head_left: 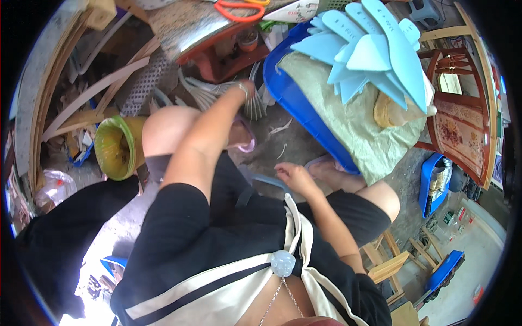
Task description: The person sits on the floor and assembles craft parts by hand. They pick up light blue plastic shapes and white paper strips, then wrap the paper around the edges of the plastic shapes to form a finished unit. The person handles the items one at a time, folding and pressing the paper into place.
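Note:
My left hand (248, 88), with a bracelet at its wrist, reaches down beside a bundle of pale grey strips (204, 92) on the floor below the table. Its fingers point away and are hidden, so whether it grips a strip does not show. Over my lap, my right hand (294, 177) has its fingers curled together in a loose pinch; what they hold, if anything, is too small to make out. A blue-grey strip (270, 180) lies just below that hand. Light blue flat templates (375, 51) are piled on a greenish woven sack (326, 92) to the right.
The sack lies over a blue plastic tub (288, 81). Orange-handled scissors (239, 12) rest on the stone-topped table (179, 22). A green-lined bin (117, 146) stands by my left knee. A wooden chair (459, 119) is at the right; thin scraps (280, 128) lie on the floor.

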`<state>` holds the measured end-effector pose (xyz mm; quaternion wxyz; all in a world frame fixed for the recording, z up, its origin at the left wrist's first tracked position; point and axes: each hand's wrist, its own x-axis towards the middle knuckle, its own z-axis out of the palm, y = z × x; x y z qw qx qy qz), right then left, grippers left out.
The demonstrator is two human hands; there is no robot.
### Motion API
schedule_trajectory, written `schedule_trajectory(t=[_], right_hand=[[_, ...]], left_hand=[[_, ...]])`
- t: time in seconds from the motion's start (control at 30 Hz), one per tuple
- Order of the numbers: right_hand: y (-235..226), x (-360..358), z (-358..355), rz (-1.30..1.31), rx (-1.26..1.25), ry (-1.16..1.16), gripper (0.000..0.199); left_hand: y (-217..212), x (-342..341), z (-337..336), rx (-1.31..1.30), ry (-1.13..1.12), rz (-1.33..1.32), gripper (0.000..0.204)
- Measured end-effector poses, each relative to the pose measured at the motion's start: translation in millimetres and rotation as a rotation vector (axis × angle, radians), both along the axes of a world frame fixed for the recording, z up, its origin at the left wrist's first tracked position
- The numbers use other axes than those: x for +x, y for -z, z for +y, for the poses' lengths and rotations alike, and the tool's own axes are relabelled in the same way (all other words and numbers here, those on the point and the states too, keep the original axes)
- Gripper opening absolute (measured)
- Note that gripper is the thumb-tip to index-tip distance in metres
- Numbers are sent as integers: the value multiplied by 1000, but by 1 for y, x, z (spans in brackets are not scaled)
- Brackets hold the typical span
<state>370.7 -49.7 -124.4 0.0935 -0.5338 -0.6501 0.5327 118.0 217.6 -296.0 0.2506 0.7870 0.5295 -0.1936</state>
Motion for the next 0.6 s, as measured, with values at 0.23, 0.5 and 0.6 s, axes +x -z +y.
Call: schedule_trajectory(t=[0.23, 0.5, 0.6], right_hand=[[20, 17, -2, 9, -343, 198, 28], [42, 17, -1, 124, -481, 384, 29], [30, 14, 13, 74, -565, 363, 32]], left_hand=[[9, 94, -18, -150, -677, -514, 40], [69, 108, -7, -163, -871, -384, 41], [77, 112, 2, -157, -888, -371, 41]])
